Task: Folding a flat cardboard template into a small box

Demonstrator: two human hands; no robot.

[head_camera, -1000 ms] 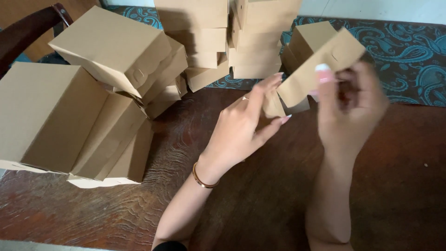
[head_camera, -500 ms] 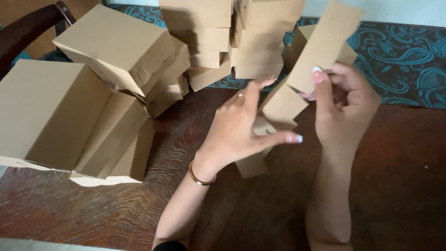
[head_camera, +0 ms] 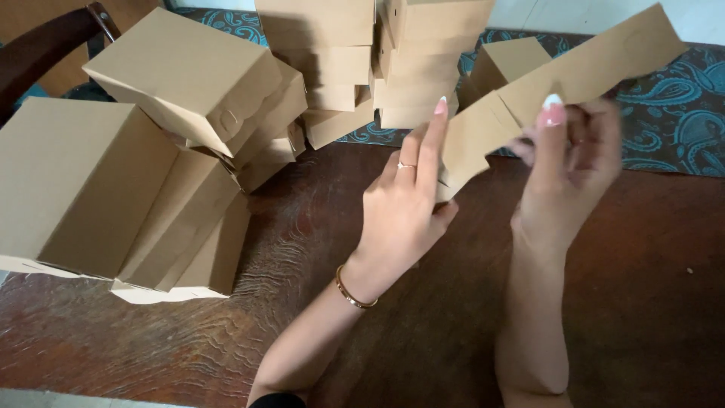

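Surface: dark wooden table [head_camera: 627, 302] with a teal paisley cloth [head_camera: 680, 128] along the far edge, head cam looking down.
Left hand: left hand [head_camera: 400, 211] mostly open, index straight up, fingers flat against the near end of the flat cardboard blank [head_camera: 529, 98], looks like it's bracing it rather than gripping.
Right hand: right hand [head_camera: 570, 162] closed on the blank's middle, thumb on top, so the strip stays up off the table, tilted higher to its right.
Beyond the hands: stacked folded boxes [head_camera: 362, 60], well apart.
Left of left hand: bigger boxes [head_camera: 136, 166] leaning in a heap, near but not touching.
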